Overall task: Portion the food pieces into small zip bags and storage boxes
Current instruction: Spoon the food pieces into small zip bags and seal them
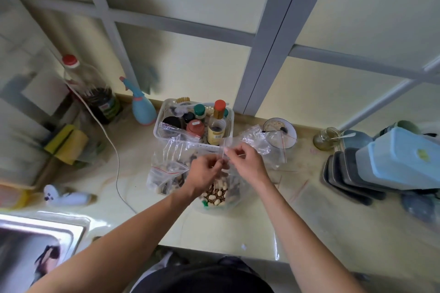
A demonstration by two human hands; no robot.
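My left hand [206,171] and my right hand [246,162] meet above the counter and both pinch the top edge of a small clear zip bag [226,147]. Right under them lies a larger clear bag of food pieces [215,195], pale nuts mixed with dark striped seeds. To the left lie filled small zip bags [166,173] with red seal lines. More empty zip bags [258,140] lie to the right. Light blue storage boxes [402,159] stand stacked at the far right.
A white basket [164,114] of sauce bottles stands just behind the bags. A bowl [279,134], a glass jar [326,138] and dark trays [345,178] sit to the right. A blue spray bottle [142,109], an oil bottle [95,93], a white cable [114,150] and a sink [35,247] are on the left.
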